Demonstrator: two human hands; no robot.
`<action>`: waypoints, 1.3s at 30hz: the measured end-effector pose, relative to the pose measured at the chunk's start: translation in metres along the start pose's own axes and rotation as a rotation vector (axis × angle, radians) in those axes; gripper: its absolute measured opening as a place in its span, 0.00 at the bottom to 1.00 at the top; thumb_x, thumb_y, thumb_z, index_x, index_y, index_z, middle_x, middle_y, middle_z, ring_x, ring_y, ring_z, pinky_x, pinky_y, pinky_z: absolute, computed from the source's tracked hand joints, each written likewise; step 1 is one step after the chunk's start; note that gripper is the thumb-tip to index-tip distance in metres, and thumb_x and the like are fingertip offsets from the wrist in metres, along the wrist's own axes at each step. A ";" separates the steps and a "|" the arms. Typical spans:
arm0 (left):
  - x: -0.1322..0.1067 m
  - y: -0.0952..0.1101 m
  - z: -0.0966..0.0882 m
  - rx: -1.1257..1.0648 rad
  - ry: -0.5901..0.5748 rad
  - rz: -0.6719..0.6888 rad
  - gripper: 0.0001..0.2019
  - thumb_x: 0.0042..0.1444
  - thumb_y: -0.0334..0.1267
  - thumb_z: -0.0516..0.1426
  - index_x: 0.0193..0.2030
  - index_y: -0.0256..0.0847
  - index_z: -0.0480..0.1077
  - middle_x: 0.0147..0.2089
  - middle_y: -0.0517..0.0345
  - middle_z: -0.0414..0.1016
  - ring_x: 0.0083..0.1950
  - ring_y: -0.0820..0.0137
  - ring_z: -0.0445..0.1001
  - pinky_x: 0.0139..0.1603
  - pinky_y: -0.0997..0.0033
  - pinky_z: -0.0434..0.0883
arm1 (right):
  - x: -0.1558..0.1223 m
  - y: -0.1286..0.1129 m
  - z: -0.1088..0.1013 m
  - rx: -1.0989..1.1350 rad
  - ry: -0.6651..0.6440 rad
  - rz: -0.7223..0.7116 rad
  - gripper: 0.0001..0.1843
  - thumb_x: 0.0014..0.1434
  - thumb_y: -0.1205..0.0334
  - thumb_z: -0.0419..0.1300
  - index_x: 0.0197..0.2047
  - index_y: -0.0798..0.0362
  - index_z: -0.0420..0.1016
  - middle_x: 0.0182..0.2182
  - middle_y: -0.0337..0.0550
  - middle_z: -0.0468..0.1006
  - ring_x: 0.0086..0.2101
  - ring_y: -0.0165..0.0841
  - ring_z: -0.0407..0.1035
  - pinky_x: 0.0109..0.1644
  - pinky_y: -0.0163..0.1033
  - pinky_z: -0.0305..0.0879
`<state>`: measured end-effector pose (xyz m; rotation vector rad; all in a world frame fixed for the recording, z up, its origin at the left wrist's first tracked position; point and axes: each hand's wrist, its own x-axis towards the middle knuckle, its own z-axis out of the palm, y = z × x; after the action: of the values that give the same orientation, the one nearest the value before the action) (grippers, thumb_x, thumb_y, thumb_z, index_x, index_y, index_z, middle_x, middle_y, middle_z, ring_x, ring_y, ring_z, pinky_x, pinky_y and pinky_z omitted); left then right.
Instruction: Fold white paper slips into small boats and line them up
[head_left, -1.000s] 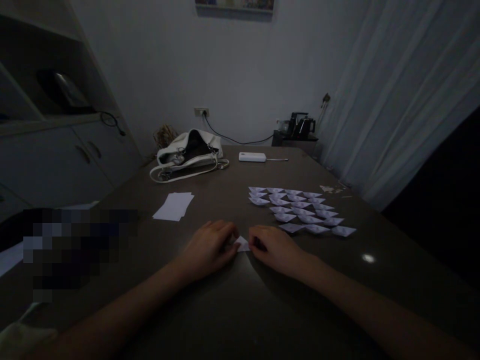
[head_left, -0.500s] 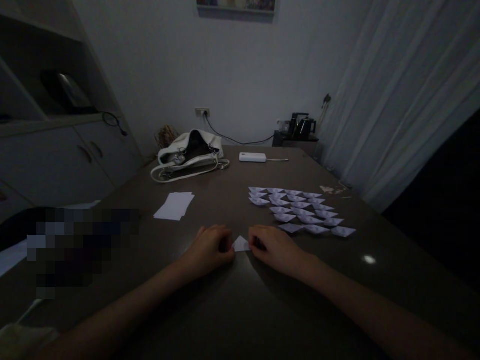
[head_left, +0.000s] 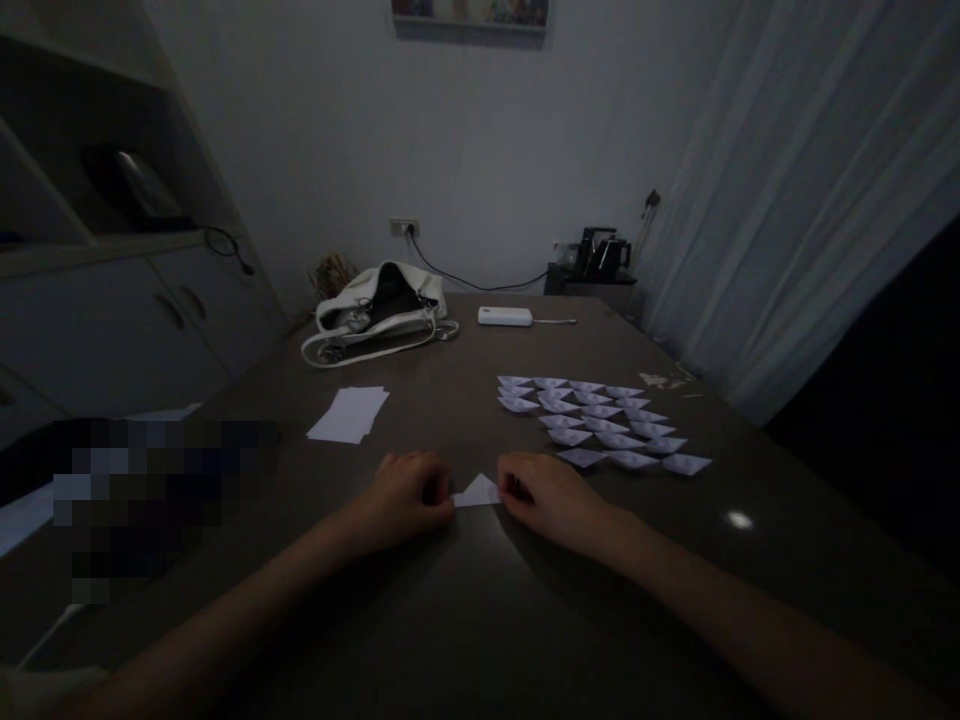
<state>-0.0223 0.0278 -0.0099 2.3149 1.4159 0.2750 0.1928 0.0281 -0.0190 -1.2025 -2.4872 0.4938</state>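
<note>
A small white folded paper boat [head_left: 478, 492] is stretched between my two hands just above the table, its pointed peak upward. My left hand [head_left: 409, 495] pinches its left tip between thumb and fingers. On the other side, my right hand [head_left: 551, 495] is closed on the right end, and its fingers cover that tip. Several finished paper boats [head_left: 615, 440] stand in rows to the right, beyond my right hand. Ahead of my left hand lies a small stack of white paper sheets [head_left: 347, 415].
A white handbag [head_left: 382, 310] rests at the back left of the dark table [head_left: 480, 610]. Near the far edge lies a white power bank [head_left: 505, 316] with a short cable. Behind it, a black kettle [head_left: 611, 258] stands on a low stand. A pixelated patch hides the left side.
My left hand has slid a little to the left along the folded paper, so more of its left end shows. My right hand stays in place.
</note>
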 end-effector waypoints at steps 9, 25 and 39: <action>0.000 0.003 0.005 0.022 0.094 0.364 0.07 0.56 0.39 0.57 0.41 0.41 0.71 0.40 0.55 0.70 0.43 0.64 0.66 0.43 0.66 0.63 | 0.000 0.005 -0.003 0.065 -0.013 -0.045 0.06 0.53 0.74 0.57 0.32 0.55 0.67 0.28 0.37 0.70 0.28 0.26 0.63 0.31 0.31 0.52; 0.002 -0.005 0.015 -0.007 0.091 0.383 0.07 0.61 0.34 0.53 0.42 0.38 0.71 0.40 0.53 0.70 0.41 0.68 0.70 0.41 0.70 0.68 | 0.003 -0.002 0.013 0.056 0.080 0.150 0.11 0.53 0.55 0.64 0.29 0.54 0.71 0.24 0.36 0.72 0.25 0.27 0.63 0.26 0.32 0.48; 0.000 0.003 0.007 0.151 0.098 0.360 0.10 0.62 0.34 0.50 0.42 0.36 0.72 0.38 0.51 0.72 0.38 0.67 0.71 0.37 0.72 0.68 | 0.012 0.030 0.015 0.706 0.105 0.218 0.06 0.54 0.69 0.59 0.33 0.54 0.64 0.22 0.32 0.63 0.22 0.25 0.59 0.24 0.31 0.55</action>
<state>-0.0170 0.0251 -0.0149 2.7104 1.0864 0.4026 0.1996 0.0533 -0.0436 -1.1468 -1.8337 1.2024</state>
